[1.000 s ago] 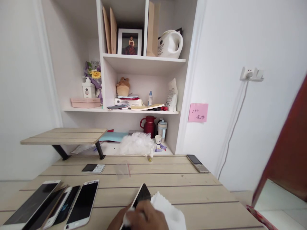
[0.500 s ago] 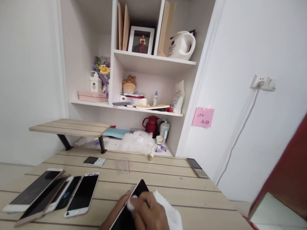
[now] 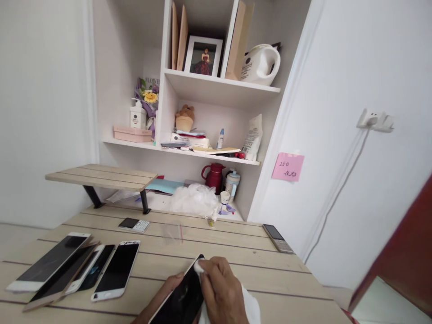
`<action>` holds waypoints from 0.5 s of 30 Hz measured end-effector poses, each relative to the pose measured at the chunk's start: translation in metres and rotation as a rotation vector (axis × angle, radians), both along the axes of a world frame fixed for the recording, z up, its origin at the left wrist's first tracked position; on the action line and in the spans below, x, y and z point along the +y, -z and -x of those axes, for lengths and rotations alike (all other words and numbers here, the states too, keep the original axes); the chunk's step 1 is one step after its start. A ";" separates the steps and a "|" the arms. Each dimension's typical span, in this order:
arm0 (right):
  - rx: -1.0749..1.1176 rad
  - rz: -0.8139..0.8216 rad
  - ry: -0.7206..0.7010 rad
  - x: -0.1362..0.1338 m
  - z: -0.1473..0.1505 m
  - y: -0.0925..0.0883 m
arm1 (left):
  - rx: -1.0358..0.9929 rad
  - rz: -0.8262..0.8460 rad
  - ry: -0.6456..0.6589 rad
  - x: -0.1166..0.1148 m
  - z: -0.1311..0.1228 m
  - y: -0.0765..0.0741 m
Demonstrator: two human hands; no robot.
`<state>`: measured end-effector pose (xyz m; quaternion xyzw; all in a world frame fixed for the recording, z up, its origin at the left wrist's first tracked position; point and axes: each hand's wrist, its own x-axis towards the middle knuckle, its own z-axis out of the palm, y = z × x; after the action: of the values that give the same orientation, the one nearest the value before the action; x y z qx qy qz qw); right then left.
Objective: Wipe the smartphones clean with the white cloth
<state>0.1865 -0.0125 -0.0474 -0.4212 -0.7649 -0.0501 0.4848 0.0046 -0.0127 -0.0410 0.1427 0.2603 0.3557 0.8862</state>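
At the bottom centre, my left hand [image 3: 161, 298] grips a smartphone [image 3: 182, 297] by its left edge, thumb along the side. The phone is tilted, with its dark screen facing up toward me. My right hand [image 3: 223, 290] pinches a small white cotton ball [image 3: 198, 266] and presses it on the screen near the phone's top end. A white cloth [image 3: 252, 308] shows below and to the right of my right hand, partly hidden by it. The lower end of the phone runs out of the picture.
On the slatted table [image 3: 276, 283], several smartphones [image 3: 116, 271] lie at the left. A keypad phone [image 3: 134, 225] and a clear plastic bag [image 3: 173, 233] lie farther back. Another keypad phone [image 3: 277, 238] is at the right edge. A small raised stand [image 3: 101, 175] and shelves [image 3: 222, 87] stand behind.
My right hand has slid the cotton ball up the screen toward the phone's top end. My left hand still holds the phone, and the view has shifted slightly.
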 end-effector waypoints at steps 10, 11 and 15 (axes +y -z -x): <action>0.050 0.088 0.021 0.011 -0.009 0.005 | 0.094 -0.066 -0.028 0.004 -0.003 0.002; 0.050 0.107 0.025 0.011 -0.009 0.006 | 0.099 -0.077 -0.039 0.006 -0.003 0.003; 0.006 0.167 0.093 0.014 -0.011 0.008 | 0.147 -0.138 -0.089 0.015 0.002 0.015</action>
<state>0.1976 0.0011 -0.0550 -0.4954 -0.7445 -0.0075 0.4476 0.0027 0.0028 -0.0562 0.2172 0.3055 0.4001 0.8363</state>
